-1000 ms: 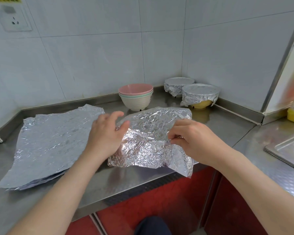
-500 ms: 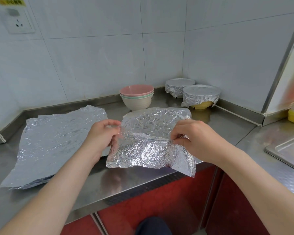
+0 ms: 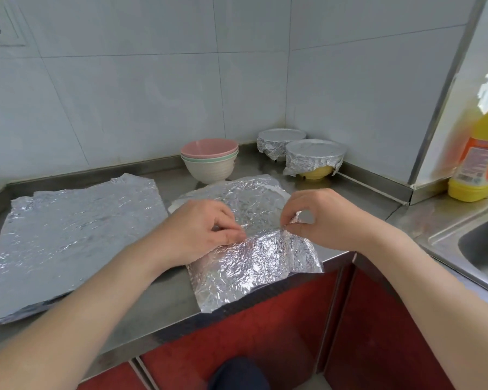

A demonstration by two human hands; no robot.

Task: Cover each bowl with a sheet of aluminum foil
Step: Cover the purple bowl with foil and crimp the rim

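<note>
Foil sheet (image 3: 254,260) pinched between left hand (image 3: 203,229) and right hand (image 3: 321,218)

both hands (image 3: 254,229) pinching foil sheet (image 3: 254,266)

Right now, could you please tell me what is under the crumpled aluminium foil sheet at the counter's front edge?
Only a pale curved rim peeks out at the far side, likely a bowl; the aluminium foil sheet hides the rest.

View: we see through one wide-angle camera worn on the head.
Facing: forward and down at a steel counter (image 3: 158,305), tiled wall corner (image 3: 287,80) at 1 o'clock, sink (image 3: 482,249) at 3 o'clock.
Nearness: close, at arm's reach; left hand (image 3: 200,232) and right hand (image 3: 327,218) sit mid-frame.
</note>
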